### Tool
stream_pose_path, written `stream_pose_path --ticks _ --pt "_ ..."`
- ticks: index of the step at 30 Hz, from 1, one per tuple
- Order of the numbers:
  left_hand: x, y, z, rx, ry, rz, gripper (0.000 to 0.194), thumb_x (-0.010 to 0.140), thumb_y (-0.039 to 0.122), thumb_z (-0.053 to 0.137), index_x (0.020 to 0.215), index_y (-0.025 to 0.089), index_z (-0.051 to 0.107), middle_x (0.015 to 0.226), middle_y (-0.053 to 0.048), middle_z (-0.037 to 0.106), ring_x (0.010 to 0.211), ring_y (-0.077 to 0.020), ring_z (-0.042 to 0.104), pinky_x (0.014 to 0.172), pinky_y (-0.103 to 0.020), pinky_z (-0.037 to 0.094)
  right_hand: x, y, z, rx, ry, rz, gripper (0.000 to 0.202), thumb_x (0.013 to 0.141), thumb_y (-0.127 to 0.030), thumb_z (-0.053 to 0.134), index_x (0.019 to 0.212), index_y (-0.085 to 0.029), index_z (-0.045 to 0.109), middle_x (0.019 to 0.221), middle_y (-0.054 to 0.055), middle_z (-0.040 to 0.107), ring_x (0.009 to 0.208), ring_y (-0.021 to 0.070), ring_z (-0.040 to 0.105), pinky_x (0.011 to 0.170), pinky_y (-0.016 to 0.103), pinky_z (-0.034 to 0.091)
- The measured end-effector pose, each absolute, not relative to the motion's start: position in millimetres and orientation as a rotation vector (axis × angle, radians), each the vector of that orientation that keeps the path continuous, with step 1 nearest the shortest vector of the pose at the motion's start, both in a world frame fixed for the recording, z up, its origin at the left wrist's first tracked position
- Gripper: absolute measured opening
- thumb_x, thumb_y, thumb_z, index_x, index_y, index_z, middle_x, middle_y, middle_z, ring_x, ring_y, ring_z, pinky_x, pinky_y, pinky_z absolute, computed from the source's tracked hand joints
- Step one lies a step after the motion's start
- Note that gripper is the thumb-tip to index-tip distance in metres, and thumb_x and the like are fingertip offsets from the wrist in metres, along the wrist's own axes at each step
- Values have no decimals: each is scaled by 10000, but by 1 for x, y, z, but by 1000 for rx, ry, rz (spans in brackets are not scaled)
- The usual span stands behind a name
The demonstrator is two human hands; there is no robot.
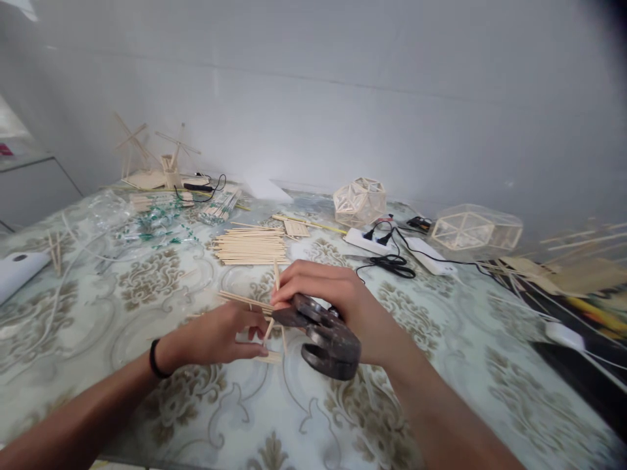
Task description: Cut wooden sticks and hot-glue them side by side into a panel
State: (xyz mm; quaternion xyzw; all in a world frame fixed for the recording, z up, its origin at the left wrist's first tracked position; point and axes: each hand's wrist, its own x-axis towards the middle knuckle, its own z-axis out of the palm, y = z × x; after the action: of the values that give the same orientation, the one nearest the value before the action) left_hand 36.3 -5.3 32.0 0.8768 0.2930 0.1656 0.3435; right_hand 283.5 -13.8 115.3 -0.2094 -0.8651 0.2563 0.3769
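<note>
My right hand [323, 284] is closed around dark metal scissors [333, 336] with thick loop handles. Their short blades point left, toward a small group of thin wooden sticks [245, 300]. A single upright stick [277, 274] rises beside the right fingertips; whether they pinch it, I cannot tell. With fingers and thumb curled, my left hand [223, 333] grips a slanting wooden stick [268, 331] just left of the blades. Under the left thumb lie short pale wooden pieces [272, 357]. Behind both hands, a neat row of wooden sticks [251, 245] lies on the patterned tablecloth [235, 418].
White power strips [368, 241] with black cables lie at right of centre. Two wooden lattice frames [360, 201] stand near the wall. Plastic wrapping [157, 222] and a cup of sticks [171, 173] are at back left. More sticks and boards [573, 271] lie far right.
</note>
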Motion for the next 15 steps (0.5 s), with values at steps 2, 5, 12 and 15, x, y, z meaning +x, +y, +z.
stream_pose_path --ticks 2,5,12,15 --pt "39 -6 36 2237 760 500 272 1037 414 697 1021 143 710 964 -34 735 849 -180 715 803 -366 626 283 -14 116 -531 -2212 664 166 893 -55 685 952 -206 720 973 72 732 942 196 706 839 319 562" --pt "43 -11 39 2166 783 619 312 1026 460 689 982 154 723 914 -30 753 821 -179 720 802 -350 615 283 -16 117 -518 -2213 680 170 889 -61 676 970 -203 724 996 81 731 969 203 706 863 326 562" --pt "55 -28 45 2036 866 739 292 1005 419 639 843 192 726 793 -14 770 721 -168 700 683 -257 556 282 -20 116 -514 -2218 701 201 887 -3 667 970 -175 731 978 73 710 917 174 696 836 293 546" --pt "59 -30 47 2032 862 737 279 998 378 611 812 193 705 732 4 732 650 -145 638 627 -237 515 281 -20 116 -512 -2213 709 200 875 2 684 966 -170 733 975 70 704 917 178 697 836 296 545"
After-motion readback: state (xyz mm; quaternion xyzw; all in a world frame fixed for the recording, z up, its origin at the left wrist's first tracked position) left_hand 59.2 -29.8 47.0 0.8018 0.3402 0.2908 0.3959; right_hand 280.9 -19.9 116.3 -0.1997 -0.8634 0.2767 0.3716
